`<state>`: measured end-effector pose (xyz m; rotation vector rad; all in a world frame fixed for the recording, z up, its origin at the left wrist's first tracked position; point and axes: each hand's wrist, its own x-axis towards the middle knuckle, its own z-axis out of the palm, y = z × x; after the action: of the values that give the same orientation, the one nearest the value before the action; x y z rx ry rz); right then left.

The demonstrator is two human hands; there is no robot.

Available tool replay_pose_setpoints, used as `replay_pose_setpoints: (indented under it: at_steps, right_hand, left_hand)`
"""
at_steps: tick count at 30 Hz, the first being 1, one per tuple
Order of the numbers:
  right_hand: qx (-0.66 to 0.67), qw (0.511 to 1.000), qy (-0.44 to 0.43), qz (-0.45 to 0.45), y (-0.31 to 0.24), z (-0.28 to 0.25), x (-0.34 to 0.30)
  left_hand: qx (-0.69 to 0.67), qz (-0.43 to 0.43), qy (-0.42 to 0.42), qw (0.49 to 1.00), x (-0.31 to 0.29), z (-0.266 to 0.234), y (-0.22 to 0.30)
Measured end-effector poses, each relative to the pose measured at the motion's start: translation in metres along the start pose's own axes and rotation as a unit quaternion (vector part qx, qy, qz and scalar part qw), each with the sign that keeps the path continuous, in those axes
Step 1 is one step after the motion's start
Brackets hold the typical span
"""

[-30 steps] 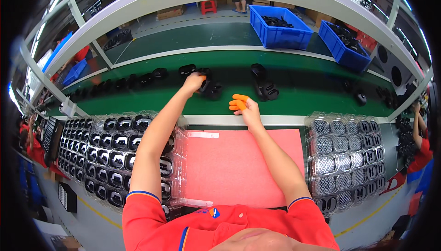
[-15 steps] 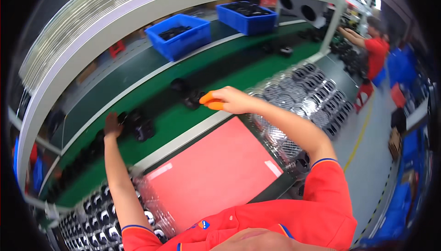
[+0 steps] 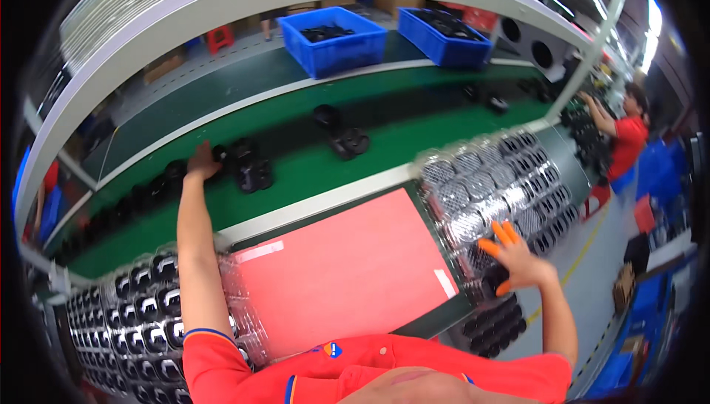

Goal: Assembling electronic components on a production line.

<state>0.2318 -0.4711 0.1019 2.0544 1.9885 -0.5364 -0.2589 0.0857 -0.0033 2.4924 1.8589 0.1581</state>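
My left hand (image 3: pixel 203 162) reaches over the green conveyor belt (image 3: pixel 288 171), beside a row of black plastic parts. Its fingers are stretched out beside a black part (image 3: pixel 253 173); whether they touch it cannot be made out. Out to the right, my right hand (image 3: pixel 519 262) is spread open, with orange covers on its fingertips. It hovers by the near edge of a clear plastic tray (image 3: pixel 466 225) of round mesh pieces and black-and-silver parts. A pair of joined black round parts (image 3: pixel 347 142) lies on the belt, apart from both hands.
A pink sheet (image 3: pixel 340 271) covers the bench before me. Another clear tray (image 3: pixel 137 323) of black-and-silver parts stands at left. Two blue bins (image 3: pixel 336 56) with black pieces sit beyond the belt. A co-worker in red (image 3: pixel 629 138) stands far right. A white frame arches overhead.
My right hand has moved from above the belt to the tray on the right, fingers now spread. The left hand stays by the black parts. The view has shifted.
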Motion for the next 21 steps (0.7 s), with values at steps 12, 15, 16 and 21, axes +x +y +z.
replay_pose_setpoints:
  at_steps: [12,15,16,21]
  right_hand:
    - [0.392,0.885,0.221,-0.119,-0.036,-0.049,0.055]
    - [0.596,0.776,0.129,-0.161,-0.074,-0.069,0.113]
    - [0.634,0.752,0.098,-0.151,-0.087,-0.071,0.139]
    - [0.754,0.64,0.075,-0.128,-0.167,-0.076,0.27]
  left_hand:
    - [-0.873,-0.088,0.081,0.474,-0.054,-0.06,0.049]
    - [-0.894,-0.082,0.059,0.438,-0.072,-0.054,0.083]
    - [-0.898,-0.054,0.017,0.436,-0.082,-0.053,0.089]
    - [-0.872,-0.063,-0.073,0.481,-0.105,-0.054,0.109]
